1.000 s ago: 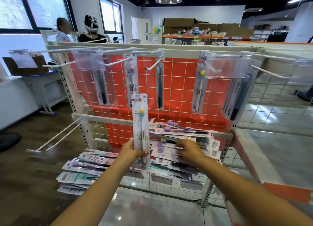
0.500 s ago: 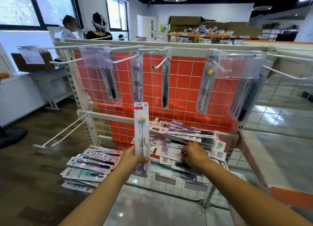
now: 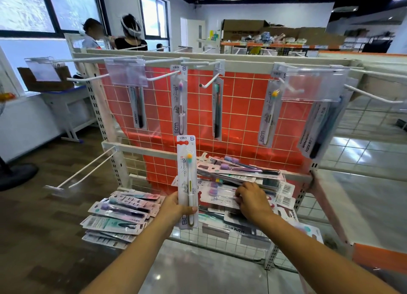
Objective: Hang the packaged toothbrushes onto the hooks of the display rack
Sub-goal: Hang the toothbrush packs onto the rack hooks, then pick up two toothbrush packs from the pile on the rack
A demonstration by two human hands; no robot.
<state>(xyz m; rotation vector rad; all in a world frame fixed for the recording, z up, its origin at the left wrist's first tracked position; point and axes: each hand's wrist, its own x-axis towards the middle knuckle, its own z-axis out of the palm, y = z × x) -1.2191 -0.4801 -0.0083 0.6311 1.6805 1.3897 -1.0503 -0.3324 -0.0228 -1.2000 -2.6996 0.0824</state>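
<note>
before the rack (image 3: 220,63), a pack (image 3: 186,179) is held upright in the left hand (image 3: 176,207), gripped near its lower end with the thumb laid across the front; a white toothbrush with a yellow and teal head is seen inside it, and its hang hole at the top is free of any hook; the right hand (image 3: 253,202) is laid on the pile (image 3: 242,183) of packs on the wire shelf (image 3: 231,243), its fingers curled down onto one of them, though whether that pack is pinched cannot be told; a second stack (image 3: 119,216) is spread on the shelf's left end, well apart from the right hand; five packs are hung on the upper hooks against the red grid (image 3: 242,108): a dark one (image 3: 138,108) at the left, a purple-headed one (image 3: 180,100) directly above the held pack, a green one (image 3: 217,108), a yellow-headed one (image 3: 269,115), and a dark one (image 3: 317,128) at the right behind a clear label holder (image 3: 312,84); a bare hook (image 3: 208,84) is seen just left of the green one; a double-wire hook (image 3: 86,170) is angled out from the lower rail at the left; two people (image 3: 114,35) are seen behind the rack by the window.
</note>
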